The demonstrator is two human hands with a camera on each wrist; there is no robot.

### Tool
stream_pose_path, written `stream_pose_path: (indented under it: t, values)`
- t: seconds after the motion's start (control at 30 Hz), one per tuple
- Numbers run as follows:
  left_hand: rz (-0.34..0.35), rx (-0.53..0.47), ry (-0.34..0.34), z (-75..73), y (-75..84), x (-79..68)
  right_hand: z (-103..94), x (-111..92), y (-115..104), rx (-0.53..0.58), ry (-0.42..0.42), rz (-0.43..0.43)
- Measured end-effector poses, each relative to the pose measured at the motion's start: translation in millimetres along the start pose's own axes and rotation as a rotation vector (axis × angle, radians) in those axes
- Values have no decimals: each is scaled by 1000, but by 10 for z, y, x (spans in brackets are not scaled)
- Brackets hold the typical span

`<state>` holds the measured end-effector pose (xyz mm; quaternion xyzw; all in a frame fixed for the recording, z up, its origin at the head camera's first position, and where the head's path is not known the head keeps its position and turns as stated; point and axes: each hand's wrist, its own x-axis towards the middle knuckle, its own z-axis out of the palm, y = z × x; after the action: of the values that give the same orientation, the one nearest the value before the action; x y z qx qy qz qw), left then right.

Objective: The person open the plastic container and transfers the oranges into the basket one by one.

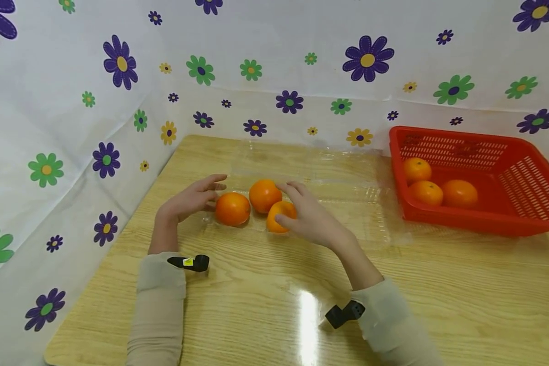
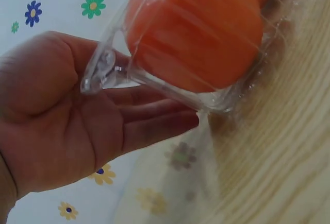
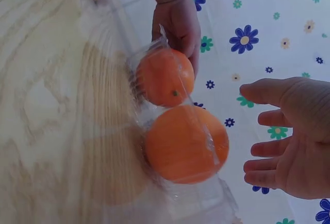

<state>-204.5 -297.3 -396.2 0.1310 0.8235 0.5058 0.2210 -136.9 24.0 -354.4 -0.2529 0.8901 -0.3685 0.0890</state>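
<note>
A clear plastic container (image 1: 347,203) lies on the table with three oranges at its left end: a left orange (image 1: 232,209), a back orange (image 1: 265,195) and a front orange (image 1: 276,221). My left hand (image 1: 193,199) is at the container's left end, its fingers extended behind the plastic corner (image 2: 105,72); whether they press on it I cannot tell. Over the front orange hovers my right hand (image 1: 317,218), fingers spread and holding nothing. In the right wrist view, a gap separates the right hand (image 3: 304,136) from the nearest orange (image 3: 186,144).
A red plastic basket (image 1: 466,221) with three oranges (image 1: 459,193) in its left part stands at the back right. Behind the wooden table (image 1: 238,305) hangs a white flowered cloth (image 1: 279,61), which also runs along the left side.
</note>
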Motion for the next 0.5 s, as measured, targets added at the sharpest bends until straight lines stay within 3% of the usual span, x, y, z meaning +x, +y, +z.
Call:
stream_pose_path:
  t: [0.2, 0.5]
  values:
    - [-3, -65, 3, -30, -112, 32, 199, 30, 88, 23, 68, -15]
    - [-7, -72, 21, -42, -154, -29, 426, 70, 108, -110, 134, -20]
